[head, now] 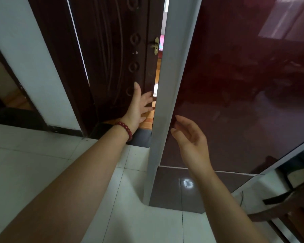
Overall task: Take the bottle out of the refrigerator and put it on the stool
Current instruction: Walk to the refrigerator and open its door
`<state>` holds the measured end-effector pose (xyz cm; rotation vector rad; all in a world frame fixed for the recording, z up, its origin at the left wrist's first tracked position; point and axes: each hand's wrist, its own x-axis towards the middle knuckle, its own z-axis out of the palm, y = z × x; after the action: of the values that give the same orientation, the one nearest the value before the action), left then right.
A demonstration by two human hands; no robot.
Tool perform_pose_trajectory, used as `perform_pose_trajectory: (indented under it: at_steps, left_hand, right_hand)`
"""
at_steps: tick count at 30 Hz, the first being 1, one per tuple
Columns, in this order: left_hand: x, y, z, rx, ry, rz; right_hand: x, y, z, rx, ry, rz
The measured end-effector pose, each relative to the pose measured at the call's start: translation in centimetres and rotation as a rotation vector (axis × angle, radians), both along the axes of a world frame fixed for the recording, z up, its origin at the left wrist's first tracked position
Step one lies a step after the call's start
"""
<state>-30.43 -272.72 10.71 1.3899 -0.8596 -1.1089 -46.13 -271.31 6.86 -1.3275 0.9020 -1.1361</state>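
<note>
The refrigerator fills the right half of the view, with a glossy dark red door and a grey side edge. Its door looks shut, and no bottle or stool shows. My left hand, with a red bead bracelet on the wrist, reaches to the left of the grey edge, fingers spread and its fingertips at or behind that edge. My right hand hovers in front of the red door near the same edge, fingers loosely curled and apart, holding nothing.
A dark brown wooden door with a brass handle stands just left of the refrigerator, leaving a narrow gap. White floor tiles lie below. A dark strap and a brown object sit at the lower right.
</note>
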Motion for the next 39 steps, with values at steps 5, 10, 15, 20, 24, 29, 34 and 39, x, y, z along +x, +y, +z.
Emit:
perform_pose_trajectory:
  at_steps: [5, 10, 15, 20, 24, 29, 34, 39]
  left_hand:
    - [-0.7, 3.7, -1.1, -0.029, 0.047, -0.036]
    - [-1.9, 7.3, -1.2, -0.056, 0.065, -0.087]
    - [-3.6, 11.5, -1.0, -0.037, 0.054, -0.165]
    - [-4.7, 16.6, -1.4, -0.066, -0.009, -0.259]
    - [-3.7, 20.6, -2.5, -0.059, 0.033, -0.211]
    - [-3.6, 24.8, -3.1, -0.056, 0.029, -0.224]
    - [-4.7, 27.5, -2.4, -0.059, -0.005, -0.259]
    - [-5.3, 28.8, -1.4, -0.068, -0.005, -0.272]
  right_hand:
    - [-0.5, 2.1, 0.0, -0.032, -0.004, -0.02]
    - [-1.9, 5.9, 0.1, -0.068, 0.016, -0.142]
    - [-2.3, 11.3, 0.1, -0.072, 0.022, -0.245]
    - [-2.3, 17.1, 0.8, -0.099, 0.043, -0.254]
    - [-2.8, 20.2, 0.7, -0.067, 0.065, -0.274]
    - [-3.8, 23.6, 0.6, -0.06, 0.103, -0.313]
    - [-4.0, 25.2, 0.7, -0.057, 0.123, -0.312]
    - [-3.9, 25.7, 0.2, -0.027, 0.122, -0.287]
